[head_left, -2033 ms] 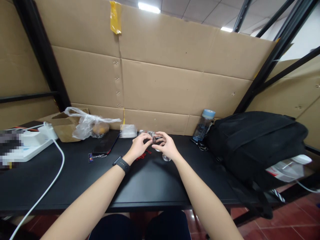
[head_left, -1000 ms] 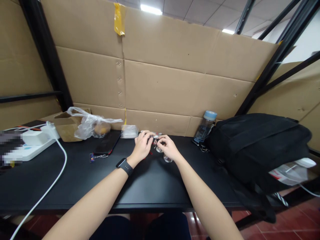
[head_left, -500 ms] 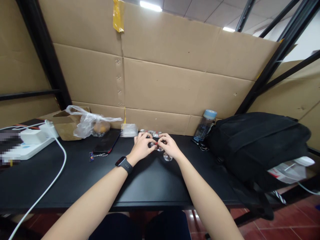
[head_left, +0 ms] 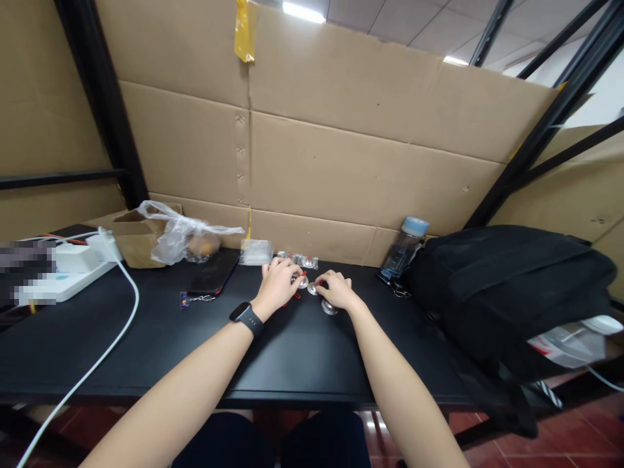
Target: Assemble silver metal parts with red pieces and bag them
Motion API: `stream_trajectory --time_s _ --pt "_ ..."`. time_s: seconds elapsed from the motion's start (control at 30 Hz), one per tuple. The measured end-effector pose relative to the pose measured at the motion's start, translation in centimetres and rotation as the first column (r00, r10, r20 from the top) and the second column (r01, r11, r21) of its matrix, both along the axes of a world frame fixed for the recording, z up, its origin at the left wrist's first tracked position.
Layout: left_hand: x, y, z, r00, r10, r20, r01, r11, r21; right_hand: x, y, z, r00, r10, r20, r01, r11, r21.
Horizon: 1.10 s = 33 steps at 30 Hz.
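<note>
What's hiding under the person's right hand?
Poking out from under the right hand is part of a clear round piece on the black table. The hand covers the rest; anything else there can't be seen.

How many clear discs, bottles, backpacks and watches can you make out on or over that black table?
Clear discs: 3 visible; more may be hidden
Bottles: 2 (blue-lidded bottle, white-capped bottle)
Backpacks: 1
Watches: 1
Total in view: 7
</note>
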State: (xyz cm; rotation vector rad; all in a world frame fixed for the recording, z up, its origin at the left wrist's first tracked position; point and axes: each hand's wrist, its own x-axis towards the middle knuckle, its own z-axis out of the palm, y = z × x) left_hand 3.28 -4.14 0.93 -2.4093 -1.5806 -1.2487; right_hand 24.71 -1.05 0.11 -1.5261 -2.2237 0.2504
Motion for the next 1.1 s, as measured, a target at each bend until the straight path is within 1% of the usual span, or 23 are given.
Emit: stream_trajectory --time_s 0.07,0.17,0.23,0.3,0.37,0.47,0.53,0.6,0.67,0.8,0.9,1.0,1.1 --pt "-0.1 0.1 0.0 1.0 -0.004 0.007 0.004 1.0 -0.025 0.3 0.1 -0.2 1.0 0.005 0.025 -0.004 0.999 -0.041" --pt "-0.2 0.3 -0.2 1.0 -0.016 0.023 0.018 0.998 -0.065 0.2 0.3 -0.1 1.0 0.01 -0.011 -0.011 0.999 -0.035" --pt "-0.2 0.5 -0.4 0.999 -0.012 0.04 0.016 0.995 -0.094 0.0 0.3 0.1 0.997 0.019 -0.079 -0.02 1.0 -0.004" --pt "-0.3 0.7 -0.4 0.997 0.017 0.072 -0.008 0.992 -0.127 -0.2 0.3 0.3 0.975 0.045 -0.217 -0.037 0.998 0.043" --pt "-0.3 0.8 -0.3 0.99 0.062 0.127 -0.039 0.984 -0.174 -0.3 0.4 0.6 0.917 0.088 -0.39 -0.054 0.994 0.097" --pt "-0.3 0.9 0.1 0.964 0.101 0.244 -0.035 0.964 -0.262 -0.5 0.4 0.9 0.79 0.145 -0.595 -0.069 0.987 0.148" --pt "-0.4 1.1 0.2 0.941 0.118 0.318 -0.015 0.952 -0.306 -0.8 0.2 1.1 0.73 0.166 -0.663 -0.083 0.984 0.155" --pt "-0.4 1.4 0.0 0.916 0.132 0.38 -0.002 0.947 -0.322 -1.3 -0.1 1.2 0.701 0.18 -0.69 -0.103 0.983 0.152" --pt "-0.5 1.8 -0.5 0.887 0.11 0.448 0.039 0.95 -0.309 -1.8 -0.4 1.2 0.69 0.187 -0.699 -0.118 0.982 0.146" --pt "-0.5 2.8 -1.7 0.805 0.01 0.593 0.185 0.946 -0.267 -2.5 -0.8 1.1 0.675 0.199 -0.71 -0.15 0.98 0.132" --pt "-0.2 3.0 -2.0 0.738 -0.03 0.674 0.265 0.931 -0.249 -2.9 -0.7 0.7 0.641 0.196 -0.742 -0.167 0.979 0.114" --pt "0.1 2.6 -1.8 0.689 -0.055 0.722 0.324 0.915 -0.239 -3.1 -0.8 0.4 0.579 0.148 -0.802 -0.211 0.977 0.027" --pt "0.3 2.4 -1.6 0.676 -0.06 0.734 0.342 0.908 -0.241 -3.4 -1.0 0.2 0.482 0.067 -0.873 -0.275 0.958 -0.078"
